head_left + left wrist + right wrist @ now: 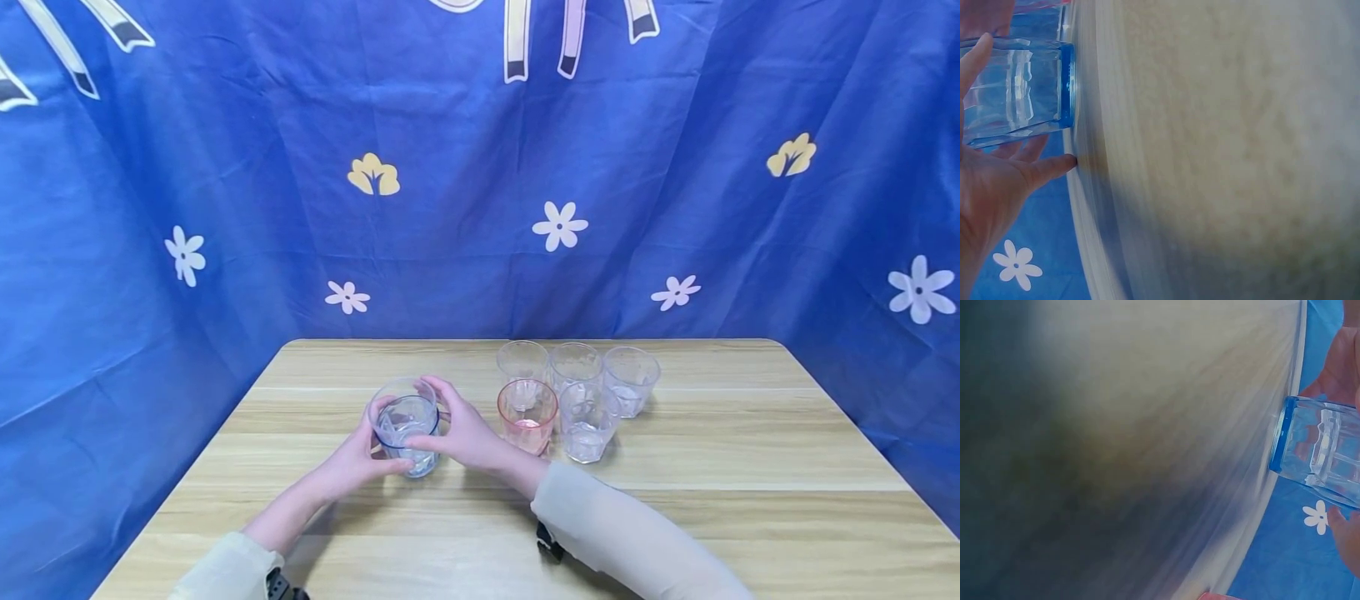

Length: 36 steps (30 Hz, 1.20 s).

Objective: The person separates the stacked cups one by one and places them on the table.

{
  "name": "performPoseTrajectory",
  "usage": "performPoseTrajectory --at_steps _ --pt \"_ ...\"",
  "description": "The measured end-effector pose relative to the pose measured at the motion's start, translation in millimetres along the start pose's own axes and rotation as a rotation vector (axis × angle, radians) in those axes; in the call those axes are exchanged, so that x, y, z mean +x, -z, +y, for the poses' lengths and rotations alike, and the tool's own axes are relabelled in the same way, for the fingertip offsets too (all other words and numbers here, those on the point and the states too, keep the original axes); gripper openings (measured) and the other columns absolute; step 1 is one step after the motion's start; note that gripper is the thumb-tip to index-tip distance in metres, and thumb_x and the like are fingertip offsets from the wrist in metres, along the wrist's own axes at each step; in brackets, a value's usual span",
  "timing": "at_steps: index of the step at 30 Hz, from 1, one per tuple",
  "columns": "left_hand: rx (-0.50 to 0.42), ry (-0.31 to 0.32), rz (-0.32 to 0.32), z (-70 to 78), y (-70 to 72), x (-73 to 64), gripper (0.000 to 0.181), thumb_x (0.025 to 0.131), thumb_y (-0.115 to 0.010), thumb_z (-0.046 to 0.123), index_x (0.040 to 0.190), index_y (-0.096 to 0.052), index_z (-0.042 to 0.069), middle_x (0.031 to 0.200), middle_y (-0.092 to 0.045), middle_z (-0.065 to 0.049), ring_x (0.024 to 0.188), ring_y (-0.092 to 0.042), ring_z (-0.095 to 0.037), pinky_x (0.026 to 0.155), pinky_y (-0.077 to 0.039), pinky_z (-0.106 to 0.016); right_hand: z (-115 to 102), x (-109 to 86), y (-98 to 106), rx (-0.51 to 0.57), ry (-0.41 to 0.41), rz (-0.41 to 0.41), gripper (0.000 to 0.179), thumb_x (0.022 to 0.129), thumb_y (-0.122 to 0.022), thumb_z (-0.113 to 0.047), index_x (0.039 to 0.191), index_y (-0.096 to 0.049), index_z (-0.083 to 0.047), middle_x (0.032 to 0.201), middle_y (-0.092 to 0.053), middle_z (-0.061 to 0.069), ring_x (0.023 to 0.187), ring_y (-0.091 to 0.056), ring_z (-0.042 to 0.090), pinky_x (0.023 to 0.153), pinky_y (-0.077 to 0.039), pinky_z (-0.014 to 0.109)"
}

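In the head view, a clear glass [396,386] sits nested in a blue-rimmed glass [424,463], its rim a little above the blue one. My left hand [356,454] holds this pair from the left, thumb at the lower front. From the right, my right hand [468,433] grips the same glasses, thumb across the front and fingers behind. In the left wrist view, the blue base of the outer glass [1067,84] is at the tabletop, with my left hand [991,181] beside it. Close to the tumbler in the right wrist view are fingertips of my right hand [1349,544].
Right of the hands stands a red-rimmed glass [527,417]. Several clear glasses [588,429] are grouped close behind and beside it. All stand on a wooden table [450,550], with a blue patterned cloth [465,267] hanging behind and at the sides.
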<state>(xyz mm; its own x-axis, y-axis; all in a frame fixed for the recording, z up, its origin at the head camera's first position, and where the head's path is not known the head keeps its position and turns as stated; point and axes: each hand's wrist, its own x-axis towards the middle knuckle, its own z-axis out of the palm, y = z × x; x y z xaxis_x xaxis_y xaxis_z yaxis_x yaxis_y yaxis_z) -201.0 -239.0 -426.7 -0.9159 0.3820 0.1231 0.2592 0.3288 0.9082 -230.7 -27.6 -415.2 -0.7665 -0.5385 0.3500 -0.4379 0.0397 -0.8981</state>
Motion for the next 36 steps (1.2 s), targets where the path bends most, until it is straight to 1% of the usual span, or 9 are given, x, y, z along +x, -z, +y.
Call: performPoseTrajectory --at_steps 4,8,11,14,19,24,31,34,36 --pt "-0.004 -0.007 -0.006 0.9 0.4 -0.2 0.090 0.082 -0.077 0.007 0.146 -0.015 0.009 0.139 -0.039 -0.027 0.130 -0.038 -0.044 0.104 -0.040 -0.053 0.2 1.9 -0.6 0.002 -0.007 0.004 0.082 0.083 -0.078 -0.010 0.148 -0.029 -0.003 0.149 -0.042 0.006 0.136 -0.039 0.018 0.108 -0.038 0.035" --pt "-0.009 -0.013 -0.008 1.8 0.6 -0.9 0.089 0.082 -0.077 0.007 0.146 -0.016 0.007 0.139 -0.039 -0.029 0.130 -0.037 -0.047 0.103 -0.040 -0.055 -0.8 2.9 -1.6 0.013 -0.017 0.010 0.080 0.083 -0.078 -0.008 0.148 -0.031 -0.006 0.147 -0.044 0.005 0.134 -0.040 0.017 0.106 -0.039 0.032" --pt "-0.007 -0.017 -0.008 2.6 0.4 -1.5 0.088 0.082 -0.076 0.006 0.146 -0.016 0.006 0.138 -0.038 -0.030 0.129 -0.037 -0.049 0.103 -0.039 -0.057 -1.7 3.1 -2.3 0.025 -0.012 0.014 0.080 0.082 -0.077 -0.006 0.148 -0.031 -0.007 0.147 -0.044 0.006 0.134 -0.040 0.018 0.107 -0.039 0.033" --pt "-0.003 -0.018 -0.001 3.7 0.0 -1.8 0.088 0.082 -0.076 0.005 0.146 -0.016 0.006 0.138 -0.039 -0.030 0.128 -0.038 -0.048 0.102 -0.040 -0.057 -3.3 2.6 -2.7 0.033 -0.014 0.016 0.080 0.082 -0.077 -0.006 0.148 -0.031 -0.006 0.147 -0.044 0.006 0.134 -0.040 0.020 0.107 -0.039 0.035" --pt "0.011 -0.022 0.013 5.8 -0.9 -2.1 0.088 0.080 -0.078 0.006 0.145 -0.017 0.004 0.136 -0.041 -0.030 0.126 -0.040 -0.045 0.101 -0.041 -0.058 -5.2 1.7 -2.9 0.022 -0.035 0.023 0.080 0.083 -0.078 -0.009 0.147 -0.031 -0.007 0.146 -0.045 0.006 0.134 -0.041 0.017 0.108 -0.038 0.032" --pt "0.022 -0.019 0.017 4.9 -1.0 -1.9 0.088 0.080 -0.078 0.006 0.144 -0.018 0.004 0.135 -0.041 -0.028 0.126 -0.040 -0.043 0.101 -0.041 -0.057 -2.3 1.6 -4.2 0.013 -0.012 0.032 0.080 0.083 -0.078 -0.010 0.147 -0.031 -0.006 0.146 -0.045 0.007 0.134 -0.040 0.014 0.110 -0.035 0.032" --pt "0.029 -0.014 0.019 4.7 -0.7 -2.0 0.088 0.080 -0.078 0.007 0.145 -0.018 0.005 0.136 -0.041 -0.028 0.125 -0.041 -0.043 0.102 -0.040 -0.058 -3.0 1.3 -5.4 0.024 0.021 0.044 0.079 0.082 -0.078 -0.007 0.146 -0.031 -0.004 0.147 -0.045 0.008 0.135 -0.038 0.013 0.113 -0.030 0.029" --pt "0.022 -0.019 0.019 3.9 -1.0 -1.8 0.089 0.080 -0.078 0.006 0.145 -0.017 0.006 0.136 -0.041 -0.028 0.124 -0.042 -0.044 0.102 -0.041 -0.057 -7.1 1.3 -5.3 0.020 0.040 0.049 0.079 0.081 -0.078 -0.005 0.146 -0.032 -0.004 0.147 -0.045 0.007 0.136 -0.038 0.016 0.113 -0.029 0.029" --pt "0.013 -0.015 0.019 3.4 -1.0 -1.7 0.090 0.080 -0.078 0.006 0.145 -0.017 0.007 0.136 -0.043 -0.028 0.125 -0.042 -0.045 0.103 -0.039 -0.057 -12.7 0.9 -4.6 0.024 0.057 0.052 0.079 0.081 -0.077 -0.002 0.145 -0.032 -0.002 0.147 -0.044 0.010 0.136 -0.038 0.020 0.113 -0.030 0.034"
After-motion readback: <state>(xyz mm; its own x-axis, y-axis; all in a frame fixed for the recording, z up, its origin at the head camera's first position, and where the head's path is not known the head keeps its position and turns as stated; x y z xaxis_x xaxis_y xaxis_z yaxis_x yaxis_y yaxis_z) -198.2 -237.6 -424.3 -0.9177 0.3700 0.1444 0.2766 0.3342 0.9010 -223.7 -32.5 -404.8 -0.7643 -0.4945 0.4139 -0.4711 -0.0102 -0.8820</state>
